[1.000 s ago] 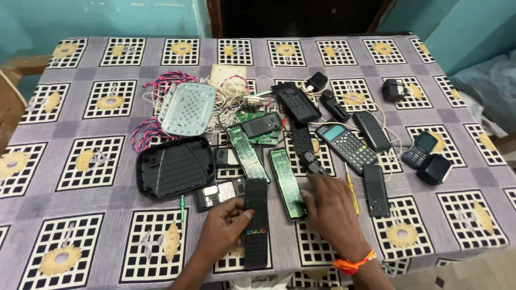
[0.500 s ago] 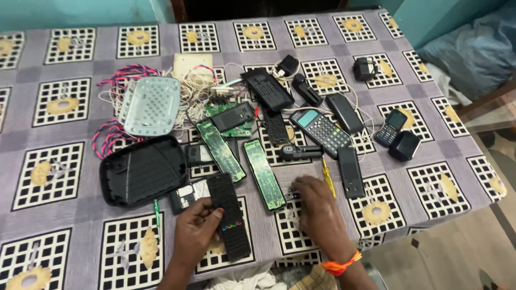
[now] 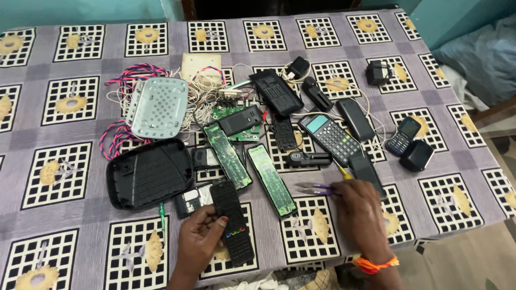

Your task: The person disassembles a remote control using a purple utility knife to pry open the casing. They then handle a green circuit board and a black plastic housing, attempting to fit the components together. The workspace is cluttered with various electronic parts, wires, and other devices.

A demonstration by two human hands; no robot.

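Since half a second ago our right hand [image 3: 359, 212] has moved off the bare cloth to the right and now pinches a slim pair of purple-handled tweezers [image 3: 314, 188], whose tips point left toward the long green circuit board [image 3: 271, 180] lying slantwise just beside them. Our left hand [image 3: 200, 241] has kept its place: thumb and fingers are closed on the long black rubber remote keypad [image 3: 232, 223] with coloured buttons near its lower end, holding it flat against the tabletop [image 3: 86, 236] under its checked grey cloth. With a fine tool now in the right hand and the keypad steadied in the left, we judge that the work has turned from sorting the parts to picking at small ones.

As for containers, there are only open shells. The wide black plastic housing [image 3: 149, 173] lies hollow side up left of the keypad, and we see nothing loose inside it. The pale grey perforated cover [image 3: 157, 107] above it rests among pink and blue twisted wires [image 3: 126, 134] and holds nothing either. A second narrow green board [image 3: 227, 156] sits between the housing and the first board. Further right lie a dark scientific calculator [image 3: 329, 138], a small black keypad phone [image 3: 403, 135] and a black square adapter [image 3: 416, 156], all well apart from both hands.
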